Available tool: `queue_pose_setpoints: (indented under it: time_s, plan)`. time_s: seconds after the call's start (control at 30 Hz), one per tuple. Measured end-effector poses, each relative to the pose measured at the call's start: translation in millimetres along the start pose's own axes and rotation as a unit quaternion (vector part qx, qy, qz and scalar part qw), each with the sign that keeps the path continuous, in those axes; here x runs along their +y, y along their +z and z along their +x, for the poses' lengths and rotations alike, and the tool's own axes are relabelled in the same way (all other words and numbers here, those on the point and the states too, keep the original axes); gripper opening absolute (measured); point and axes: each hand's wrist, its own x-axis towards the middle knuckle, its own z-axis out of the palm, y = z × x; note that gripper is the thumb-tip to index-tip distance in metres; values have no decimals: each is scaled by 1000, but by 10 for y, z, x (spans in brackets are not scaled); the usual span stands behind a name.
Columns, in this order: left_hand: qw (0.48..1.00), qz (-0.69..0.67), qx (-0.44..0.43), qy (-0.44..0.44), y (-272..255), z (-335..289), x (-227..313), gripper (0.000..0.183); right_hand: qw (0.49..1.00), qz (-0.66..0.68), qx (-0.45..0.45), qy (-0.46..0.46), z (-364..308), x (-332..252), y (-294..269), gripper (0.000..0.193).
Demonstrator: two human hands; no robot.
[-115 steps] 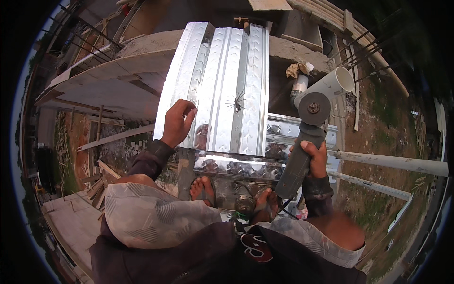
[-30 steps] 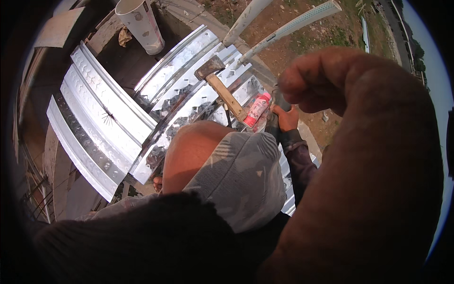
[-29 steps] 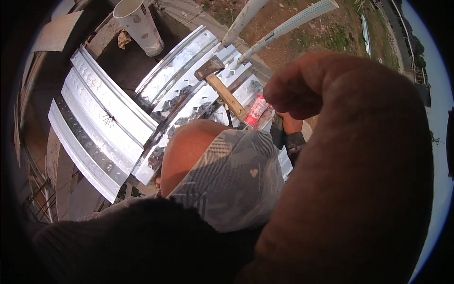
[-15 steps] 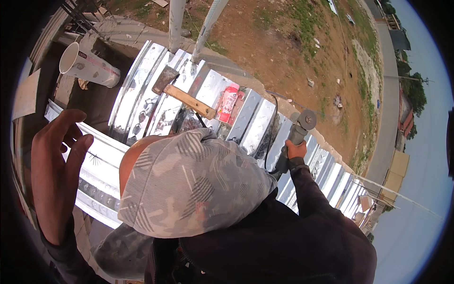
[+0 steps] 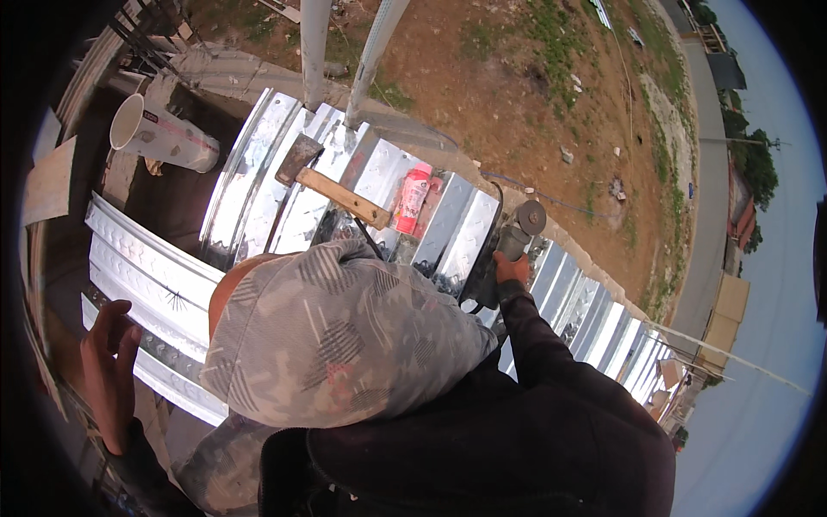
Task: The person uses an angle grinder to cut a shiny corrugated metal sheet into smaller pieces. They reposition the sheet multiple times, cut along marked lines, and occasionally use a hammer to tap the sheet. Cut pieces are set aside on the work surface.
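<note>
My right hand (image 5: 513, 270) is wrapped around a grey angle grinder (image 5: 512, 244), its round disc pointing away from me. The grinder is over the ribbed shiny metal sheets (image 5: 476, 226), right of my knee. My left hand (image 5: 110, 366) is raised at the far left beside a curved metal sheet edge, with fingers loosely bent, apart and holding nothing. A hammer (image 5: 345, 199) with a wooden handle lies on the sheets beyond my knee. Right of it lies a pink bottle (image 5: 413, 199). Part of a dark cord shows near the grinder.
Two metal posts (image 5: 314, 52) rise at the sheets' far edge. A tall white bucket (image 5: 164, 133) leans over a dark recess at the left. A wooden board (image 5: 50, 179) is at the far left. Dirt ground (image 5: 508, 112) and a road (image 5: 693, 224) lie beyond the edge.
My right hand has moved a little left with the grinder still in it. My left hand has dropped lower. The view has shifted slightly; the hammer and bottle stay on the sheets.
</note>
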Motion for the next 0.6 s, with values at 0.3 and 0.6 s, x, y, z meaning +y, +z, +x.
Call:
queue_pose_setpoints:
  time_s: [0.3, 0.6]
  plan:
    - [987, -111, 18, -113, -22, -351, -1358, 45, 996, -27, -16, -85, 241, 551, 39, 89]
    - [890, 135, 292, -322, 1301, -1340, -2740, 37, 925, 67, -49, -370, 310, -413, 19, 70]
